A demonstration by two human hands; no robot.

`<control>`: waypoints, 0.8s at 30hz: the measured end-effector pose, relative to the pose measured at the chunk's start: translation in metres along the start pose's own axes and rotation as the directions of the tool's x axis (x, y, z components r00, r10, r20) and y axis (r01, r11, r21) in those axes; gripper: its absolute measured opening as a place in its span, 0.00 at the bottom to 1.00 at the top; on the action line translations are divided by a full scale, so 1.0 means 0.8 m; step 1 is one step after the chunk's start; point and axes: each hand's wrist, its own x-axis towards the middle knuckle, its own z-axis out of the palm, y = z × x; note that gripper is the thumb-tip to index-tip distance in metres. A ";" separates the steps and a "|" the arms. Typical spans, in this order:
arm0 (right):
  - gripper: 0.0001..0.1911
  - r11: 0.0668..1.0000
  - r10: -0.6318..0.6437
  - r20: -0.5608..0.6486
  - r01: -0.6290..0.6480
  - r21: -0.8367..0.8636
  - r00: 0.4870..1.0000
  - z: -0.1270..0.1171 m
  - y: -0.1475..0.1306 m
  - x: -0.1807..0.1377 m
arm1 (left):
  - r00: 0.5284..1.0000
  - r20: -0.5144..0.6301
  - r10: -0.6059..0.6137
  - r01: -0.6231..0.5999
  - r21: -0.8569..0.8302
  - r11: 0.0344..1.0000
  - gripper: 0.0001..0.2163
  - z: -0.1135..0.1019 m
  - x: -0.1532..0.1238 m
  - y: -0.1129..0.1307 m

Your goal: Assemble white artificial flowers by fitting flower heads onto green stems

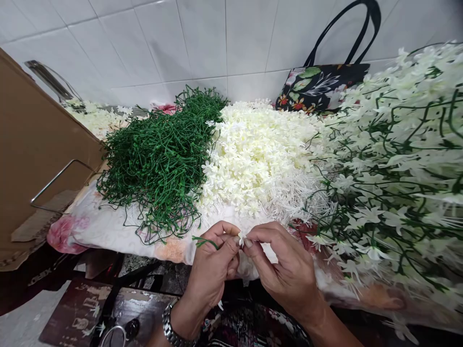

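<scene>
Over the front edge of the worktop point(119, 237), near its middle, a white flower point(242, 236) is pinched between the thumb and fingers of the right hand point(287, 265). Just to its left, a green stem point(204, 240) is gripped in the curled fingers of the left hand point(213, 270). The stem's long axis is laid roughly along that edge, one end pointed left; the other is hidden. The flower is flanked closely by both hands' fingertips.
</scene>
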 end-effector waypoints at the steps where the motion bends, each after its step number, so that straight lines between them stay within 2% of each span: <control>1: 0.07 1.000 0.001 0.007 -0.001 -0.005 1.000 -0.001 0.000 0.000 | 1.000 0.002 0.017 -0.018 0.013 1.000 0.17 0.000 0.000 -0.001; 10: 0.07 0.998 0.063 0.024 -0.064 0.011 0.998 -0.002 0.002 -0.008 | 0.982 0.059 0.177 -0.186 0.196 0.963 0.05 -0.010 0.004 -0.010; 20: 0.07 0.990 0.117 0.020 -0.118 0.080 0.993 0.001 0.004 -0.015 | 0.945 0.088 0.314 -0.323 0.394 0.860 0.06 -0.004 -0.005 -0.009; 24: 0.05 0.970 0.189 0.047 -0.194 0.144 0.981 -0.002 0.006 -0.018 | 0.922 0.130 0.364 -0.383 0.424 0.821 0.06 -0.002 -0.007 -0.004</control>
